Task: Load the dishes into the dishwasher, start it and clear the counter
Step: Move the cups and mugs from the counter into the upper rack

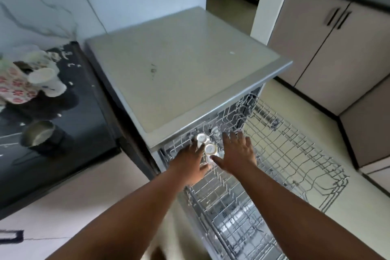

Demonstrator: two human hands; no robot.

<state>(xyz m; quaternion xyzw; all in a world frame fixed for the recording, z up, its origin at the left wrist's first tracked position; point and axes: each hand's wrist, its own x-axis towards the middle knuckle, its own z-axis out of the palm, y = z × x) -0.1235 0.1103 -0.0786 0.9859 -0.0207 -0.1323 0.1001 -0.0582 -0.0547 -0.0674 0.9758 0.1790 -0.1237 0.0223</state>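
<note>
Leftmost, a glossy black stone bench point(63, 133) carries a red-patterned cloth or bag point(14, 88), a white tumbler lying on its side point(47, 81) and a round steel bowl point(39, 134), all somewhat blurred. Next comes the grey, flat-topped dishwasher point(179, 69), its upper wire rack point(295, 154) pulled well out over the pale floor. At the rack's near-left corner, two small white cups point(207, 146) sit upside down, touching each other. On their left, the left hand point(190, 164) reaches into the rack with its fingers against the cups; whether it actually grips one cannot be told. Just right of the cups, the right hand point(236, 154) is spread flat, fingers straight, over the wires. Farther right stand beige cabinet doors with dark handles point(337, 19).
</note>
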